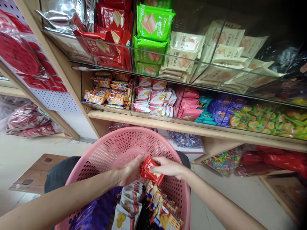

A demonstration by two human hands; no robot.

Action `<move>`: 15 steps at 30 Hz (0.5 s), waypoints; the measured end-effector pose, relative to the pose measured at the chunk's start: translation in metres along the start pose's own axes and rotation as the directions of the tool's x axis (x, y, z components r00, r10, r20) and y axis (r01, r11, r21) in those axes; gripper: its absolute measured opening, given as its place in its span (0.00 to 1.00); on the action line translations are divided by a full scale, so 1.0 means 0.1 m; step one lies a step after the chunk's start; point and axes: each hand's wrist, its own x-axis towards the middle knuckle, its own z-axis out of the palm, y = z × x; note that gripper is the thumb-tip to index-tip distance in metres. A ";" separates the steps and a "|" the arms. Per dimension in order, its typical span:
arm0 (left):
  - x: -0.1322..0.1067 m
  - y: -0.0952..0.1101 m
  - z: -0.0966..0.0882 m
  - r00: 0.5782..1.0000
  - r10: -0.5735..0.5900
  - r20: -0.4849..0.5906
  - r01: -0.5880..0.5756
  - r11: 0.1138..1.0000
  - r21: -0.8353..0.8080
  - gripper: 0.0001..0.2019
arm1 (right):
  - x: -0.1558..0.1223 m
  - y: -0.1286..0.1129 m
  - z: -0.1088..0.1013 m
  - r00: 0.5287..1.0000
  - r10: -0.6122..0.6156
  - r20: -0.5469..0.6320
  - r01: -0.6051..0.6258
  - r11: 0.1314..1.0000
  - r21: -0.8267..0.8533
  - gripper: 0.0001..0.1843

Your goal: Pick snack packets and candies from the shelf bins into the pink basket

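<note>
A red snack packet (151, 170) is held over the pink plastic basket (99, 150). My right hand (168, 166) grips its right side, thumb across the front. My left hand (131, 170) closes on its left edge, with some fingers partly hidden. Below the hands, inside the basket, lie rows of snacks: white packets with a yellow print (128, 204), yellow and orange packets (165, 209) to the right, and purple packets (94, 210) to the left. The basket rests between the person's knees.
Ahead stands a wooden shelf (144, 119) with glass-fronted compartments. They hold red packets (112, 38), green packets (153, 25), cream packets (184, 54) and small yellow packets (107, 92). A flat brown cardboard piece (35, 172) lies on the floor at left.
</note>
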 end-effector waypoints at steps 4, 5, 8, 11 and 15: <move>-0.04 -0.01 0.05 1.000 -0.007 0.025 0.007 1.000 -0.002 0.24 | -0.07 -0.05 0.01 1.000 -0.003 0.017 0.003 1.000 -0.014 0.12; -0.04 -0.02 0.05 0.999 -0.005 0.047 0.005 1.000 0.000 0.24 | -0.09 -0.07 0.01 1.000 -0.005 0.019 0.005 1.000 -0.017 0.12; 0.00 -0.05 0.03 0.995 0.012 0.096 -0.014 1.000 0.021 0.24 | -0.13 -0.09 0.01 1.000 -0.012 0.019 0.013 1.000 -0.021 0.11; 0.05 -0.09 0.05 0.998 0.009 0.064 -0.012 0.999 0.042 0.25 | -0.15 -0.09 0.02 1.000 -0.019 0.025 0.019 1.000 -0.001 0.11; 0.05 -0.12 0.13 1.000 0.003 -0.016 -0.003 0.999 -0.033 0.25 | -0.16 -0.07 0.03 0.999 -0.020 0.026 0.019 1.000 0.016 0.11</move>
